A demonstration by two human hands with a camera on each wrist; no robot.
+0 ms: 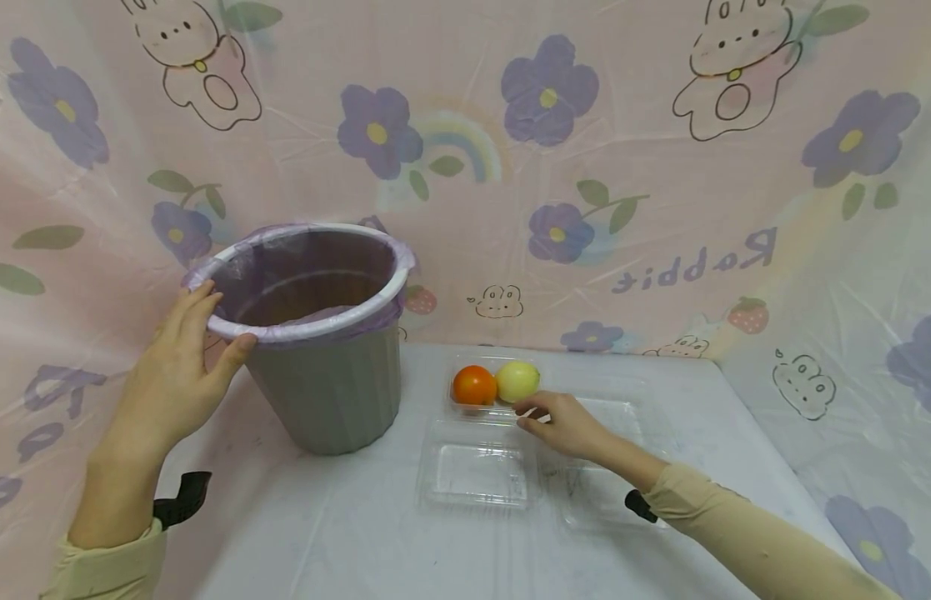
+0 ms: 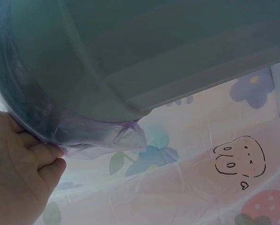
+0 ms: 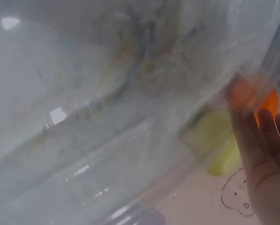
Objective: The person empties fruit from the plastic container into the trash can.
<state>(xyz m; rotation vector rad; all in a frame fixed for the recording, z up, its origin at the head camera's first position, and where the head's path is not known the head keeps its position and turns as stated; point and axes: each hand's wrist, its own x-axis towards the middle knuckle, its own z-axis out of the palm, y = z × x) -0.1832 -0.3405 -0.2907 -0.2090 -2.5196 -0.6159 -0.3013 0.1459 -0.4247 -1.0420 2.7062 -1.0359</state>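
Observation:
A grey trash bin (image 1: 333, 392) with a white rim and a thin purple liner (image 2: 90, 136) stands at the left. My left hand (image 1: 168, 375) grips the near-left part of its rim, thumb towards the front. In the left wrist view, the fingers of the left hand (image 2: 25, 164) bend over the lined rim. A round orange fruit (image 1: 474, 385) and a yellow-green fruit (image 1: 518, 381) sit side by side in a small clear plastic box (image 1: 457, 408). My right hand (image 1: 563, 423) is at the box's right front corner, fingers slightly bent, with nothing seen in its grasp.
Another clear plastic container (image 1: 476, 475) lies in front of the fruit box. Larger clear plastic (image 1: 611, 492) lies under and beside the right forearm. The white table (image 1: 345, 533) meets a patterned pink curtain (image 1: 465, 233) behind and at both sides.

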